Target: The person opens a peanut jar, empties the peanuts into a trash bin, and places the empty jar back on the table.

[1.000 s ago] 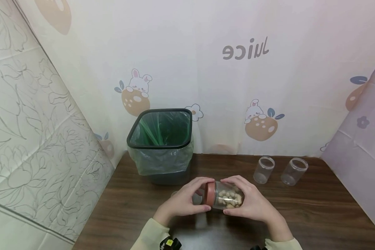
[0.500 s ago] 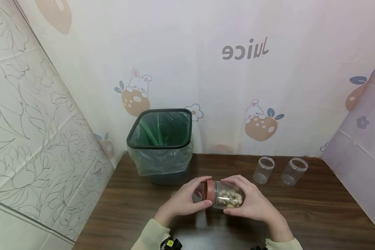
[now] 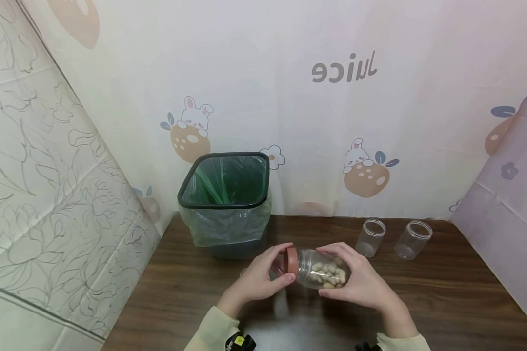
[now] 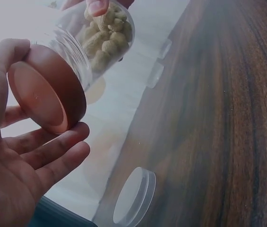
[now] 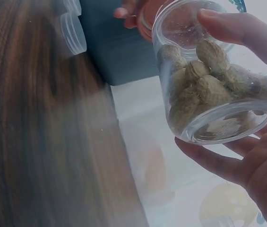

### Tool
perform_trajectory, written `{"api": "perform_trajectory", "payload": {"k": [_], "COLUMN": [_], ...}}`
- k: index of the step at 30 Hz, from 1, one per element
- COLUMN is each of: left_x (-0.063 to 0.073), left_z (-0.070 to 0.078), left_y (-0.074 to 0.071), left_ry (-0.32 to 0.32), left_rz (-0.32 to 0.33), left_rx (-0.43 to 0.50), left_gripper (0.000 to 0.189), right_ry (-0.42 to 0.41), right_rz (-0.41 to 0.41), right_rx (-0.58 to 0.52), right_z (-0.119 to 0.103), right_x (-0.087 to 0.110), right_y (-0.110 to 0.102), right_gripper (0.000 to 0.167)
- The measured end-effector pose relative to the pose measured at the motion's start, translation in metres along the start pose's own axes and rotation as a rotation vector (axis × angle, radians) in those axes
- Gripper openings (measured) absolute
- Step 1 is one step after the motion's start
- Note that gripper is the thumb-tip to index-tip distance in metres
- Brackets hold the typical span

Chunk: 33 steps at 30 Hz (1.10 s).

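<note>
My left hand (image 3: 260, 279) pinches a reddish-brown screw lid (image 3: 292, 262) by its rim, between thumb and fingers. Its hollow-looking face points at the palm in the left wrist view. Just right of the lid, a clear jar (image 3: 308, 273) lies sideways above the table, its threaded neck now bare and facing the lid. Unshelled peanuts (image 5: 209, 87) fill part of the jar. My right hand (image 3: 361, 279) grips the jar around its body near the base, thumb on the near side and fingers on the far side.
A bin (image 3: 239, 251) with a plastic liner stands at the back left. Two clear jars without lids, one (image 3: 371, 239) beside the other (image 3: 413, 241), stand at the back right. A clear lid (image 4: 134, 196) is on the wooden table (image 3: 456, 297), partly hidden by the left hand in head view.
The lid has come away from the jar's neck, baring the threads. My left hand has turned and lifted slightly with the lid; the right hand has shifted slightly right with the jar.
</note>
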<state>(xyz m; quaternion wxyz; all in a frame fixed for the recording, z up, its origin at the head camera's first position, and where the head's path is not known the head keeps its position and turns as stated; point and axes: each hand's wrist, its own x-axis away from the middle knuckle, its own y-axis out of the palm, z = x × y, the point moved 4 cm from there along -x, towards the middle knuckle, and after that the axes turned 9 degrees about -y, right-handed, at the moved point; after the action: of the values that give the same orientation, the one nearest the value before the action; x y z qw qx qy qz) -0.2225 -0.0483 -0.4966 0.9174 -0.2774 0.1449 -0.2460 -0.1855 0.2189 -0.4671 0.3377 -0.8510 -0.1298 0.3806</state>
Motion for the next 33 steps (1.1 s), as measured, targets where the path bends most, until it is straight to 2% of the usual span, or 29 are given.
{"api": "perform_trajectory", "payload": {"k": [5, 14, 21, 26, 33], "left_x": [-0.001, -0.004, -0.007, -0.007, -0.008], "left_z": [-0.002, -0.009, -0.011, -0.014, -0.015], "left_y": [0.001, 0.011, 0.028, 0.041, 0.055], "left_ry": [0.000, -0.065, -0.033, -0.028, 0.036], "left_rz": [0.024, 0.048, 0.059, 0.049, 0.053], "left_rx": [-0.001, -0.025, -0.208, -0.316, -0.453], "left_gripper": [0.072, 0.082, 0.082, 0.084, 0.086], "right_ry": [0.009, 0.034, 0.115, 0.127, 0.155], "right_rz": [0.020, 0.048, 0.064, 0.089, 0.126], "right_rx": [0.006, 0.007, 0.037, 0.042, 0.071], "right_z": [0.002, 0.004, 0.007, 0.008, 0.011], "right_x": [0.003, 0.006, 0.011, 0.016, 0.021], "right_y": [-0.007, -0.016, -0.026, -0.033, -0.041], "right_gripper": [0.093, 0.093, 0.094, 0.095, 0.096]}}
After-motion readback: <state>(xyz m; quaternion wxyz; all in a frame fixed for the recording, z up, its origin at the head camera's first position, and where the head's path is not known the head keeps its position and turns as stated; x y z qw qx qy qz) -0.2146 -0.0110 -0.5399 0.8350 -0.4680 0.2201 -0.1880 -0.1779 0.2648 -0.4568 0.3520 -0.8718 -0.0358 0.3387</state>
